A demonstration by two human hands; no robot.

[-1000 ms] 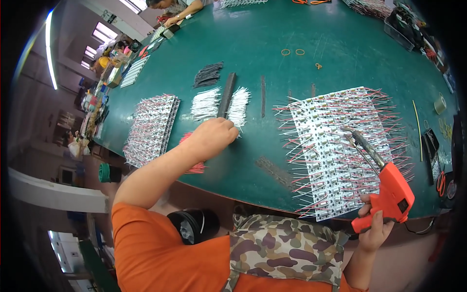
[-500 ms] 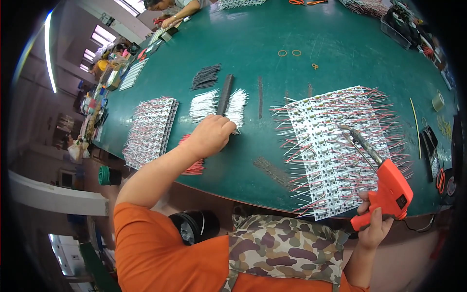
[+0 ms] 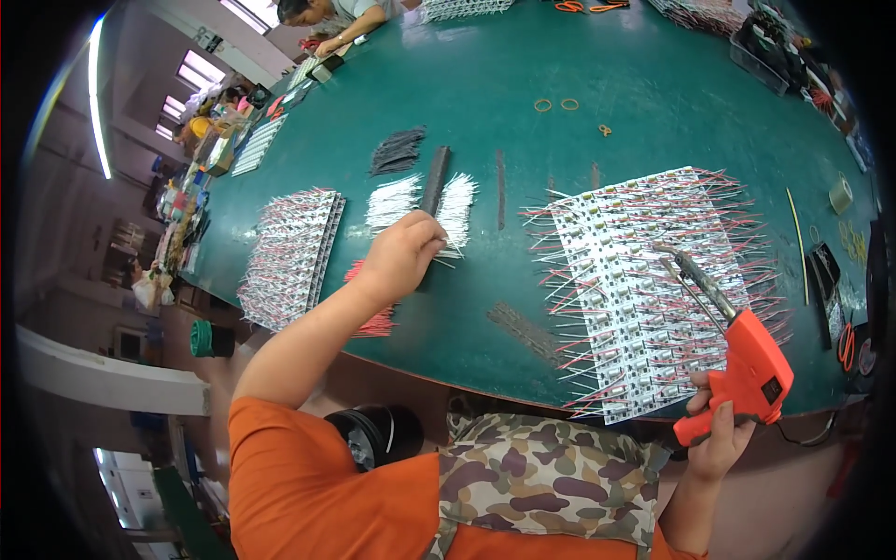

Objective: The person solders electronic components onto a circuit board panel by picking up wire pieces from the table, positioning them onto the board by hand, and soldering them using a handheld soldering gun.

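Note:
My left hand [image 3: 403,254] is closed in a pinch at the near end of the right-hand pile of white wires [image 3: 456,207]; thin white wire ends show at its fingertips. A dark strip [image 3: 436,177] lies between this pile and a second white wire pile [image 3: 393,203]. Partly under my left forearm are red wires [image 3: 378,322]. My right hand [image 3: 721,439] grips a red soldering gun [image 3: 758,364] by its handle. Its metal tip points up and left over a wide panel of white circuit boards [image 3: 611,308] with red and white wires sticking out along both sides.
Stacked wired boards [image 3: 291,257] stand at the left. Black wires [image 3: 398,150] lie beyond the white piles. Rubber bands [image 3: 542,105], a solder spool [image 3: 840,196] and scissors [image 3: 846,347] are on the green table [image 3: 653,103]. Across it, a person [image 3: 341,23] works.
My left hand has drawn slightly back and left, and more of the white wire ends shows at its fingertips. My right hand and the soldering gun stay almost in place.

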